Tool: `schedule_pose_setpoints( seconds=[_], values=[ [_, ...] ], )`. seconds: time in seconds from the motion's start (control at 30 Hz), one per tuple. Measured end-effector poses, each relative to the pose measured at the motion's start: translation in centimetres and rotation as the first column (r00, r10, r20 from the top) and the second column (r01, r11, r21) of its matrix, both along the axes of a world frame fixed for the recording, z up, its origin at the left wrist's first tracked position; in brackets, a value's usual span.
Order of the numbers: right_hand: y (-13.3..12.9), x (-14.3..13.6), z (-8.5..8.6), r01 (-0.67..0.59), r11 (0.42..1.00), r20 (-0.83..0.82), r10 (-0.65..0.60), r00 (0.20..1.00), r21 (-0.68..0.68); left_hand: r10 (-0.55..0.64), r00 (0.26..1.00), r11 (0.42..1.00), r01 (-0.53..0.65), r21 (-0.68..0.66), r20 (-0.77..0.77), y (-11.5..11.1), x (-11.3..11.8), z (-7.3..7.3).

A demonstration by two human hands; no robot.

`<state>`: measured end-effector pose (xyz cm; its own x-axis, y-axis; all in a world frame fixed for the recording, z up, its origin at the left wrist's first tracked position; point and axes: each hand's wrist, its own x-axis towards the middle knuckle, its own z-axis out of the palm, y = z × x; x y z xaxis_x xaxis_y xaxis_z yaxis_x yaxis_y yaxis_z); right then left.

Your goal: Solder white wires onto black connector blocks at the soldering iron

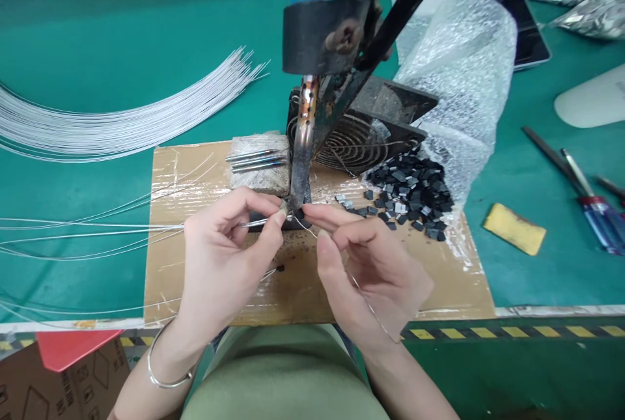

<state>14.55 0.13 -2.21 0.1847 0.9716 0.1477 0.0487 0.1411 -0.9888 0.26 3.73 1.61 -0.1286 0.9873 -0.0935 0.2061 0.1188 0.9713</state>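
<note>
My left hand (229,257) pinches a white wire (166,226) near its end, right at the tip of a mounted soldering iron (303,127). Whatever small piece sits between those fingertips is mostly hidden. My right hand (375,264) is closed on a thin silvery solder wire (306,228). The strand runs from the iron's tip past my thumb, then trails over my palm towards the wrist. My right index finger reaches to just beside the tip. Beneath the fingertips lies a dark block (258,221), partly covered by my hands.
Cardboard (205,166) covers the green table. Metal rods lie on a pale block (261,182). Small black chips (415,195) are piled right of a black fan (361,140). Beyond are bubble wrap (454,62), a yellow sponge (515,228), a screwdriver (600,221) and a wire bundle (146,117).
</note>
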Motion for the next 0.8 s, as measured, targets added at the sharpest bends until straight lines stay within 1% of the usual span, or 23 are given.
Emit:
schedule_pose_setpoints(
  seconds=[0.13, 0.37, 0.6, 0.8],
  values=[
    [-0.02, 0.06, 0.01, -0.017, 1.000, 0.004, 0.017, 1.000, 0.000, -0.003, 1.000, 1.000, 0.003, 0.010, -0.010, -0.07, -0.04, 0.01],
    [0.04, -0.05, -0.17, 0.000, 0.999, 0.013, 0.000, 1.000, 0.039, -0.009, 1.000, 1.000, 0.009, 0.019, 0.001, -0.22, -0.16, 0.00],
    [0.04, -0.08, -0.19, 0.007, 0.999, 0.000, -0.007, 1.000, 0.051, -0.012, 1.000, 0.999, 0.012, 0.034, -0.001, -0.18, -0.10, -0.20],
    [0.08, -0.03, -0.24, 0.005, 1.000, 0.003, -0.005, 1.000, 0.023, -0.028, 1.000, 0.999, 0.028, 0.037, -0.001, -0.24, -0.28, -0.39]
  ],
)
